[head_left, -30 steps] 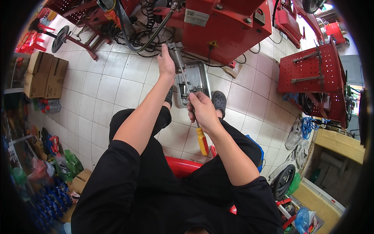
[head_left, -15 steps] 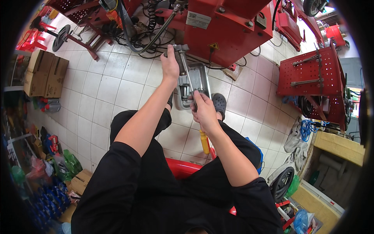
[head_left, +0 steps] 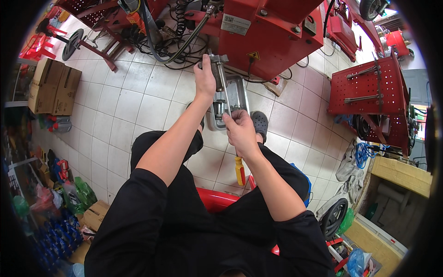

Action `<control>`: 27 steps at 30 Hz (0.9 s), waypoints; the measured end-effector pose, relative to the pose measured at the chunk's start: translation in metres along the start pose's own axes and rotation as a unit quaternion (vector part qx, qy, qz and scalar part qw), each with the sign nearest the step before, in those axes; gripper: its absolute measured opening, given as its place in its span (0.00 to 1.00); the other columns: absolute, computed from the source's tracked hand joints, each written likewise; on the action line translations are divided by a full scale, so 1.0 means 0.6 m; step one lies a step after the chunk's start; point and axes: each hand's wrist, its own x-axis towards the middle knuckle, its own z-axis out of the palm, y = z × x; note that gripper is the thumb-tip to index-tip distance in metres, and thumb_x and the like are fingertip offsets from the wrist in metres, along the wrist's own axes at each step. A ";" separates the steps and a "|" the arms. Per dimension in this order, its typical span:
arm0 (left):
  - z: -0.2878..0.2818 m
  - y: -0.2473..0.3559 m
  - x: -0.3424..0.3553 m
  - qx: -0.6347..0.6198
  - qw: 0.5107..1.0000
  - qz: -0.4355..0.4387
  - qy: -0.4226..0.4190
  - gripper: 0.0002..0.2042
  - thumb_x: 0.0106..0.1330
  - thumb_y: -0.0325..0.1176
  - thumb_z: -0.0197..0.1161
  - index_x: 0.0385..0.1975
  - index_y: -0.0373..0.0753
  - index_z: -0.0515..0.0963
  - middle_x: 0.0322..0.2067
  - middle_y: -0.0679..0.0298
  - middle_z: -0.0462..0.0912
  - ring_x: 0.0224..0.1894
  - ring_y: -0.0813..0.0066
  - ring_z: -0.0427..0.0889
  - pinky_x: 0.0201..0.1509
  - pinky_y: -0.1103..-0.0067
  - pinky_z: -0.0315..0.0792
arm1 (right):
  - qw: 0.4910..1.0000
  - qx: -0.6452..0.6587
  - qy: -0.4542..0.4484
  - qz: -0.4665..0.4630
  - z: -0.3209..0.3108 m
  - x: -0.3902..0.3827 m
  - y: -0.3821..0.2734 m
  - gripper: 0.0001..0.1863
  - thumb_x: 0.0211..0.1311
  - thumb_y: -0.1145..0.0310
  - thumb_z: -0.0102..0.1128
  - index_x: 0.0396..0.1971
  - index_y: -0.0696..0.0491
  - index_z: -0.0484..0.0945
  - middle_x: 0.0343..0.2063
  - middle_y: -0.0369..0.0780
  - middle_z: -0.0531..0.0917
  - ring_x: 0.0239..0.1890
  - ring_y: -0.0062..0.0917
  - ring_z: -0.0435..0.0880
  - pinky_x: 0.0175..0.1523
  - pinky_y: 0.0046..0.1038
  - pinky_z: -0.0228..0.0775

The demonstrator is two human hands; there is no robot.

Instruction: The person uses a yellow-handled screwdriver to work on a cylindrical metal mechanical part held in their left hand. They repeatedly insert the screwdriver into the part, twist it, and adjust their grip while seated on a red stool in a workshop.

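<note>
My left hand (head_left: 205,81) grips a dark grey metal cylinder (head_left: 217,78) with a bracket-like lighter end, held out in front of me. Lying along that part is the thin shaft of a long screwdriver (head_left: 239,171), whose yellow and red handle sticks out below my right hand. My right hand (head_left: 241,131) is closed round the shaft, its thumb and fingers pinching it. Where the tip meets the part is too small to make out. Under both hands a metal tray (head_left: 239,92) rests on the tiled floor, with shiny metal parts in its left side.
A large red machine (head_left: 272,41) stands just beyond the tray, with black cables and a hose (head_left: 173,57) at its left. To the right is a red perforated tool cart (head_left: 360,92). Cardboard boxes (head_left: 53,87) are stacked at the left. My shoe (head_left: 260,122) stands beside the tray.
The metal part and my left hand have shifted slightly to the right. My right hand's fingers have changed their hold on the shaft, and the screwdriver handle has turned and moved slightly down and left.
</note>
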 end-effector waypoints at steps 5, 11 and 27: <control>0.002 0.007 -0.007 -0.008 1.000 0.003 -0.001 0.26 0.68 0.60 0.41 0.35 0.37 0.65 0.19 0.63 0.73 0.16 0.69 0.77 0.15 0.76 0.73 | 0.992 0.100 -0.016 0.072 0.002 0.002 -0.002 0.12 0.65 0.64 0.55 0.36 0.56 0.66 0.18 0.31 0.68 0.10 0.10 0.58 0.12 0.15 0.45; 0.003 0.017 -0.018 -0.013 0.999 -0.022 -0.030 0.30 0.67 0.60 0.43 0.44 0.32 0.60 0.31 0.57 0.71 0.30 0.67 0.74 0.31 0.75 0.68 | 1.000 -0.010 0.025 -0.013 -0.002 0.009 0.019 0.14 0.69 0.59 0.48 0.34 0.56 0.70 0.18 0.32 0.70 0.12 0.13 0.64 0.13 0.15 0.50; 0.004 0.057 -0.047 -0.003 0.997 -0.059 -0.046 0.42 0.66 0.62 0.45 0.60 0.23 0.52 0.54 0.44 0.67 0.57 0.59 0.67 0.62 0.74 0.59 | 0.996 0.081 0.011 0.042 0.006 0.000 -0.003 0.12 0.67 0.61 0.53 0.35 0.55 0.67 0.18 0.30 0.68 0.12 0.10 0.60 0.13 0.15 0.46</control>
